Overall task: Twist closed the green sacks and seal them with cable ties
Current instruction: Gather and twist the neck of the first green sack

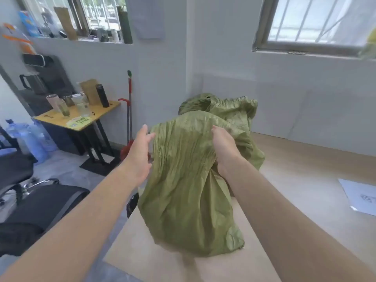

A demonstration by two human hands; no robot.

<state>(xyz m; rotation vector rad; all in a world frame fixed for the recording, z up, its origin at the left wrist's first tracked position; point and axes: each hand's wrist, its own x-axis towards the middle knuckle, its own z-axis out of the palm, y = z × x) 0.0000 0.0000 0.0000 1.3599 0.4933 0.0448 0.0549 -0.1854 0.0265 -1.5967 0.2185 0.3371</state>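
print on the paper sheet (pixel 362 196) and on the green sticker (pixel 78 121) is too blurred to read. the green sack (pixel 183 190) stands on the desk (pixel 295 190), long axis roughly upright, mouth end up and leaning away. the right grip (pixel 223 151) bunches its upper fabric; the left grip (pixel 140 153), fingers spread, is at its left edge. a second sack (pixel 234 108) lies just behind

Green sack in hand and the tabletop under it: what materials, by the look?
The green sack: likely woven plastic, thin, slightly glossy; fine sharp creases, sheen along the top fold, frayed thread at the bottom corner. The tabletop: probably laminate or light wood board, matte; pale tan, flat, no visible grain.
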